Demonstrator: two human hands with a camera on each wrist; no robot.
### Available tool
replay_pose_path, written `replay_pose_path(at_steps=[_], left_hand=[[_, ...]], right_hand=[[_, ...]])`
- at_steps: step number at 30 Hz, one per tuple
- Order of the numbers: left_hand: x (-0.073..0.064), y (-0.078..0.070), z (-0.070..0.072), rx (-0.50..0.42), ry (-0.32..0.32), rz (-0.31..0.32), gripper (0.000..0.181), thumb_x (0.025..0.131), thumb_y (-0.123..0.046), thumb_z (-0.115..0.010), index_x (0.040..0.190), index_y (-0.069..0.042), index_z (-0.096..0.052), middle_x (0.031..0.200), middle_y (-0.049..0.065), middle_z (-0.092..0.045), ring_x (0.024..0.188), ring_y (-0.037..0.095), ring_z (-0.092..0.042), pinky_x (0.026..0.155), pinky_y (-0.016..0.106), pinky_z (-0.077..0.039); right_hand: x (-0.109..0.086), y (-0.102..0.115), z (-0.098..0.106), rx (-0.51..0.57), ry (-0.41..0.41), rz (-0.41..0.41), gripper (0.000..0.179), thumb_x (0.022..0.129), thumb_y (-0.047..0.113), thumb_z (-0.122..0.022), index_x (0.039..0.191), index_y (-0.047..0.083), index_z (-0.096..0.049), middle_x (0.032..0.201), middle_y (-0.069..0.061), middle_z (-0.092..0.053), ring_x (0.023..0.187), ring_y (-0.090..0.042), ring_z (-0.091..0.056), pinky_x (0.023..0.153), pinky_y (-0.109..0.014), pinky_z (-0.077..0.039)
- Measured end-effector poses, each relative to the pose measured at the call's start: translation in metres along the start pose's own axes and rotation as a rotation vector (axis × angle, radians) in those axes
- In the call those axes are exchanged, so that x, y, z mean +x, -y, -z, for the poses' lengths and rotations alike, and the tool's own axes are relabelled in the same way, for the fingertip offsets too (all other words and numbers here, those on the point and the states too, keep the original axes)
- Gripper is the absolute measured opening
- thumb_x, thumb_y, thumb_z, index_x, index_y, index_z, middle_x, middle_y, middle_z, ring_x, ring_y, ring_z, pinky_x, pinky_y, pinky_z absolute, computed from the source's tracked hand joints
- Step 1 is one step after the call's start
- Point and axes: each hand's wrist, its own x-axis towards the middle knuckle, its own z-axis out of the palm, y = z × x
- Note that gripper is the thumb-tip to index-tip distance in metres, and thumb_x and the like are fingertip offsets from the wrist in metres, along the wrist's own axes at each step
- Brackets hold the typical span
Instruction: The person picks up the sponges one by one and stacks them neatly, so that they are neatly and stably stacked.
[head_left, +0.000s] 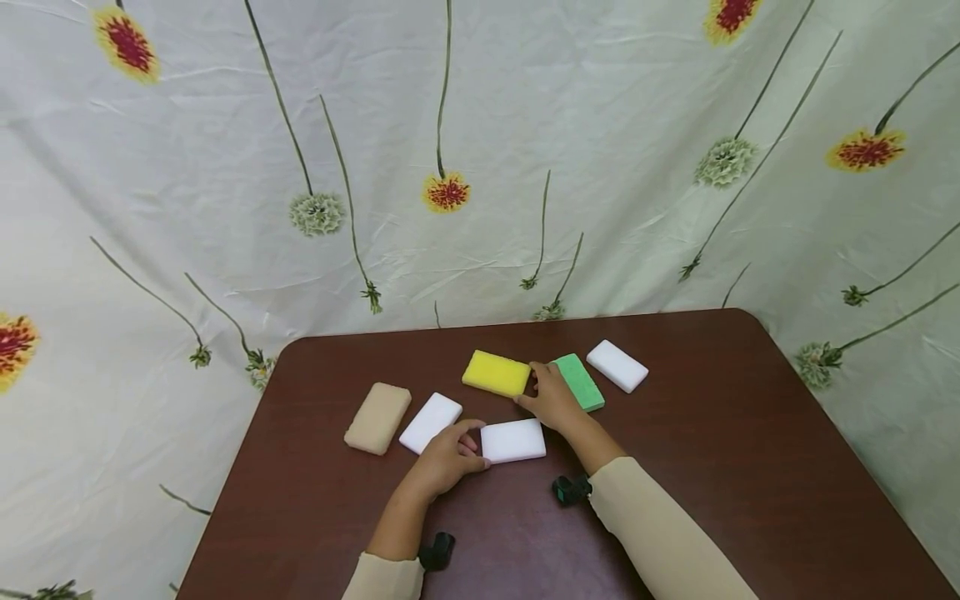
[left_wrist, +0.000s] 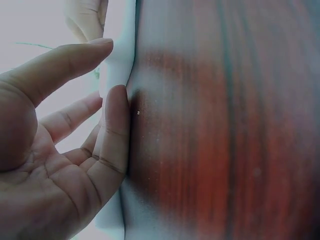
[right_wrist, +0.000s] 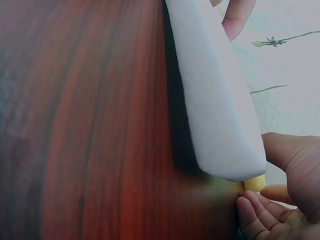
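Near the middle of the table, my left hand (head_left: 446, 458) holds the left end of a white sponge (head_left: 514, 441), with the thumb at its near corner and a finger at its far corner. In the left wrist view the thumb (left_wrist: 75, 62) overlaps that sponge's edge. Farther back, my right hand (head_left: 553, 398) grips the right end of a yellow sponge (head_left: 497, 373) between thumb and fingers. In the right wrist view the held white sponge (right_wrist: 220, 100) hides most of the yellow one (right_wrist: 255, 183). Both sponges lie flat.
Left of the held white sponge lie another white sponge (head_left: 430, 422) and a beige one (head_left: 378, 419). A green sponge (head_left: 580, 383) sits just beyond my right hand, with a third white sponge (head_left: 617, 366) farther right. A flowered cloth (head_left: 480, 250) hangs behind the brown table (head_left: 720, 433).
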Motion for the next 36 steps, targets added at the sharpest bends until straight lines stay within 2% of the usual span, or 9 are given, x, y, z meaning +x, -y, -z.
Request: replay_pose_path(at_steps=[12,18,28,36], left_hand=[[0.0008,-0.0003,-0.0001,-0.015,0.005,0.003,0.058,0.079,-0.011,-0.084,0.133,-0.009,-0.062,0.096,0.009,-0.059,0.078,0.016,-0.056,0.068,0.029,-0.048],[0.0013,-0.0015,0.0003,-0.011,0.016,0.020,0.066,0.077,-0.010,-0.086,0.137,-0.009,-0.060,0.096,0.009,-0.059,0.079,0.016,-0.057,0.069,0.030,-0.048],[0.0017,0.0006,-0.0011,-0.004,0.004,0.035,0.063,0.077,-0.011,-0.087,0.134,-0.010,-0.062,0.098,0.008,-0.060,0.081,0.016,-0.058,0.070,0.031,-0.049],[0.0013,-0.0002,0.0000,-0.004,-0.001,0.040,0.062,0.078,-0.013,-0.086,0.135,-0.011,-0.062,0.097,0.008,-0.059,0.080,0.016,-0.057,0.068,0.028,-0.048]], right_hand=[[0.0008,-0.0031,-0.0002,-0.003,-0.016,0.006,0.070,0.092,0.026,-0.076,0.149,0.003,-0.043,0.136,-0.019,-0.048,0.115,-0.028,-0.059,0.093,-0.042,-0.053],[-0.0017,-0.0016,0.0033,0.019,-0.020,0.009,0.068,0.088,0.026,-0.079,0.143,0.002,-0.047,0.130,-0.017,-0.052,0.110,-0.026,-0.059,0.090,-0.041,-0.053],[-0.0069,-0.0002,0.0055,0.074,-0.029,0.000,0.069,0.088,0.027,-0.080,0.143,0.003,-0.047,0.138,-0.015,-0.056,0.113,-0.027,-0.062,0.090,-0.041,-0.054],[-0.0076,-0.0032,0.0054,0.100,-0.031,0.023,0.074,0.086,0.024,-0.082,0.147,0.004,-0.045,0.139,-0.015,-0.055,0.113,-0.026,-0.063,0.090,-0.040,-0.056]])
